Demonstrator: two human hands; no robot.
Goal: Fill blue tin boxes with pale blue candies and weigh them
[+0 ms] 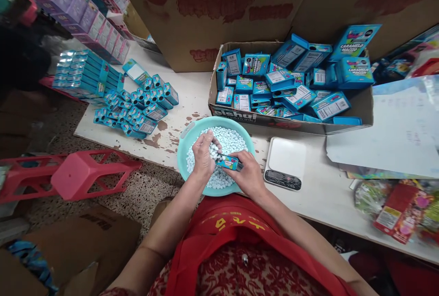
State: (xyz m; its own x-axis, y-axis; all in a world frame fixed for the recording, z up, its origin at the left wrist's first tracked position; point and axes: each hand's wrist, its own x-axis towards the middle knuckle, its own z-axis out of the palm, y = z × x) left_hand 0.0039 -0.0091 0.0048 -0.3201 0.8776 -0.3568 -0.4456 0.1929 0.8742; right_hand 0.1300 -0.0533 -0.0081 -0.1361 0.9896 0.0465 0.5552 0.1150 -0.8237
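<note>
A turquoise plastic basin (183,143) full of small pale candies (228,138) stands at the table's front edge, close to my body. Over it, my left hand (205,153) is cupped around a handful of candies. My right hand (249,171) grips a small blue candy box (229,162) printed "Caramelo Macizo", tilted with one end toward the left palm. Candies lie at that end, against the left fingers. How far the box is filled is hidden.
A carton (240,115) of blue boxes stands behind the basin, with a white digital scale (286,161) to the right. Several small blue boxes (137,108) are grouped at left, near stacked blue packs (82,74). A red stool (78,175) stands left of the table.
</note>
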